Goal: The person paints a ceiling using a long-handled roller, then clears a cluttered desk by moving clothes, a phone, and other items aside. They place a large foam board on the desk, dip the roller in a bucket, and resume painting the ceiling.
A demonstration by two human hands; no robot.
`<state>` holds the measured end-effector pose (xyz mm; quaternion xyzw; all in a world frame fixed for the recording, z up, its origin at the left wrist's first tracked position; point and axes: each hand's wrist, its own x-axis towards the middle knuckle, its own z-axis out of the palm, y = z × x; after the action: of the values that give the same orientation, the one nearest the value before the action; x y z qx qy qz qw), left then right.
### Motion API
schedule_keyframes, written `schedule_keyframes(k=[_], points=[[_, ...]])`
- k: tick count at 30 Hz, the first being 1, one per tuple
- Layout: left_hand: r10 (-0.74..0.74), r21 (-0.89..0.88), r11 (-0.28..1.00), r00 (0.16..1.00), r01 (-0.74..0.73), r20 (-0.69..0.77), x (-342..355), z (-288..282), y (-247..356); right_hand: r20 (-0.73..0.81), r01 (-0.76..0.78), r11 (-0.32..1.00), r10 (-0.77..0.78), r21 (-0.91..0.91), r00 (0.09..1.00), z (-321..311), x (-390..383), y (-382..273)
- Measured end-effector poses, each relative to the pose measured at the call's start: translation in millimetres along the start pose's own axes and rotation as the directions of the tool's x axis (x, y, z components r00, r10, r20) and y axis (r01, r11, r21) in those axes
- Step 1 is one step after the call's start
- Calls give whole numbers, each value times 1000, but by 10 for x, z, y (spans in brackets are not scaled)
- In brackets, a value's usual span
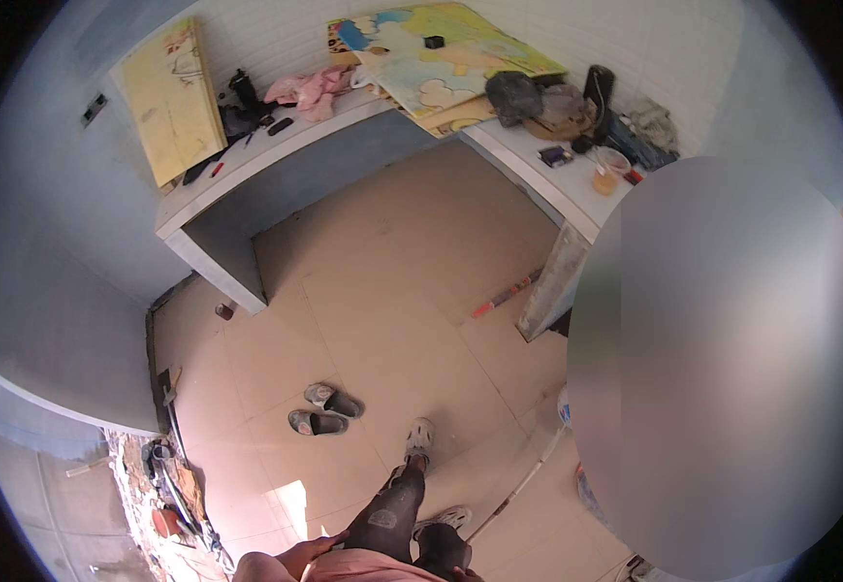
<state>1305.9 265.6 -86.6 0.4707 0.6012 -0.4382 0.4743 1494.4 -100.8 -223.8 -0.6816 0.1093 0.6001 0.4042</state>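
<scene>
At the lower edge, my left hand (322, 549) rests against my upper thigh beside the hem of a pink shirt (373, 565). Its fingers look laid flat, and I see nothing in them. Only a sliver of my right hand (467, 575) shows by my other leg, so its fingers are hidden. Near it, a long thin stick (523, 482) slants up to the right; whether that hand touches it I cannot tell. My legs wear dark, stained trousers (387, 516) and pale clogs (420, 437). A pair of dark slide sandals (322, 411) lies on the floor ahead.
An L-shaped counter (290, 134) bears painted boards (445, 63), a pink cloth (313, 92), dark bags (515, 99) and a plastic cup (606, 175). A red-tipped bar (507, 293) leans near its support. Tools and rubble (164, 485) lie left. A large blur covers the right.
</scene>
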Motion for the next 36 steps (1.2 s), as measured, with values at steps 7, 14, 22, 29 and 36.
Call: schedule_keyframes(k=[7, 14, 22, 29, 36], points=[[190, -41, 980, 980, -193, -61, 440, -513, 363, 132, 10, 928, 43, -373, 990, -101, 290, -1781], [666, 108, 745, 729, -658, -159, 1242, -1990, 1320, 306, 319, 598, -128, -735, 943, 59, 940, -3520], [695, -355, 134, 343, -925, -632, 896, -4001, 2587, 258, 450, 386, -456, -805, 852, 733, 1204, -5261], [668, -19, 482, 382, -876, -639, 1822, -4593, 2552, 102, 412, 513, -527, -753, 844, 1084, 1380, -7022], [405, -265, 719, 697, -643, -592, 1573, -4918, 2700, 88, 623, 380, -804, -684, 588, 1640, 1697, -9315]])
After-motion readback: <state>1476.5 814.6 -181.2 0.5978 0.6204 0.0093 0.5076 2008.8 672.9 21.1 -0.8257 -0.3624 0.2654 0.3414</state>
